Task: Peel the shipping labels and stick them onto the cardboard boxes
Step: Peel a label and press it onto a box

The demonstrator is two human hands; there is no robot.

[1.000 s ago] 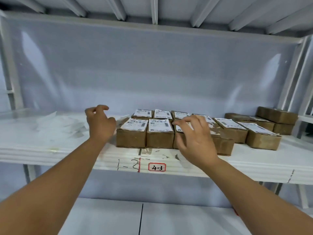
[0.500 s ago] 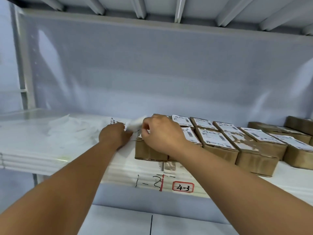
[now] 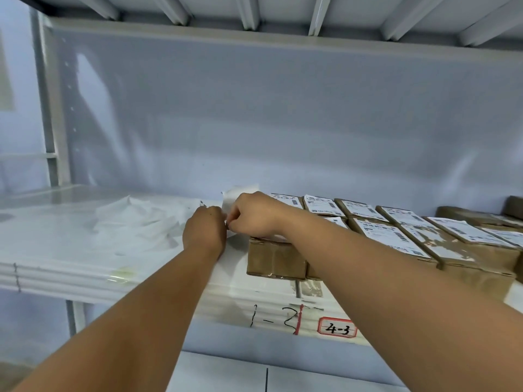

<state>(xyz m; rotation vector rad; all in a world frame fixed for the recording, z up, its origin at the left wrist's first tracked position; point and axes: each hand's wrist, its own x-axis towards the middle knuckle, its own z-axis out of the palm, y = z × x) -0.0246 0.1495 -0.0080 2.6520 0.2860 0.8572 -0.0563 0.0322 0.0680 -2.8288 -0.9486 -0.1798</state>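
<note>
White metal shelf [image 3: 85, 267] before us, near its front edge beside the brown cardboard boxes [image 3: 276, 258], our left hand [image 3: 203, 230] and right hand [image 3: 254, 213] meet, both pinching a white paper shipping label [image 3: 240, 193], apparently to peel off its backing.

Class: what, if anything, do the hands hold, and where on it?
A white label, pinched near its lower edge between the left hand and right hand.

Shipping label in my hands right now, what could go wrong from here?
The shipping label, pinched between left hand and right hand, may fold and stick to itself. Its adhesive could catch the loose backing papers nearby. The right forearm might nudge the front cardboard box near the shelf edge.
</note>
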